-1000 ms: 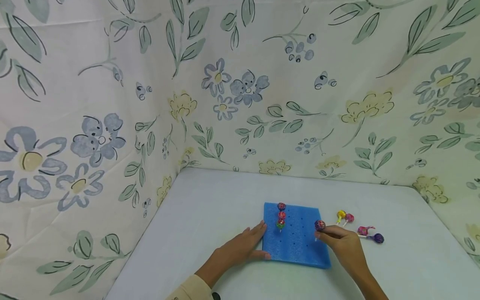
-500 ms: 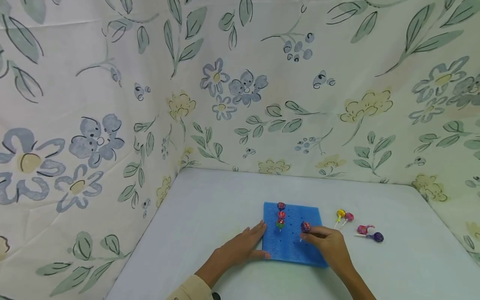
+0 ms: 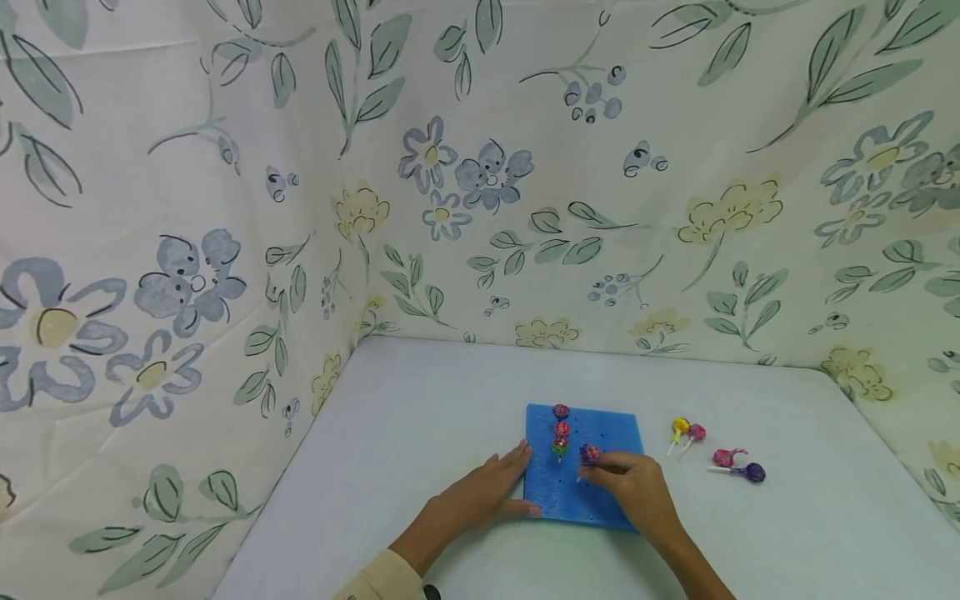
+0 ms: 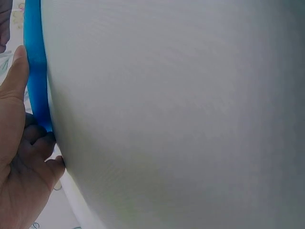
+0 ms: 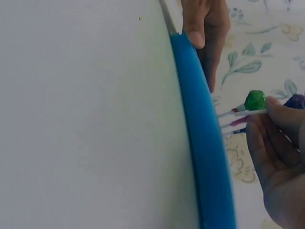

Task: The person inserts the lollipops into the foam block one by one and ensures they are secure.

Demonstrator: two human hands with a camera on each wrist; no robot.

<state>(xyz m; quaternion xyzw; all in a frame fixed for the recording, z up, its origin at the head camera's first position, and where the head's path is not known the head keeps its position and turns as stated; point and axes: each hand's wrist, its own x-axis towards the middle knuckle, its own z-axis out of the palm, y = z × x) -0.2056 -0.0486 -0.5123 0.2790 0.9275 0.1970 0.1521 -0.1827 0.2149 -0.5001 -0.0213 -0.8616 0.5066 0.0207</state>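
Pinching a dark-wrapped lollipop (image 3: 590,454) by its white stick (image 5: 252,112), a person's right hand (image 3: 636,490) holds it over the middle of a blue foam block (image 3: 546,497). The left hand (image 3: 480,497) touches the block's left edge, thumb and fingers apart; three lollipops (image 3: 562,430) stand near that edge, four loose lollipops (image 3: 754,472) lie beyond its right.

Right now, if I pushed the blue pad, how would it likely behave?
The blue pad would probably slide rather than tip, lying broad and flat on the table. Its pitted, foam-like surface suggests it's light and soft. The standing lollipops may wobble, being round-headed and thin-stemmed.
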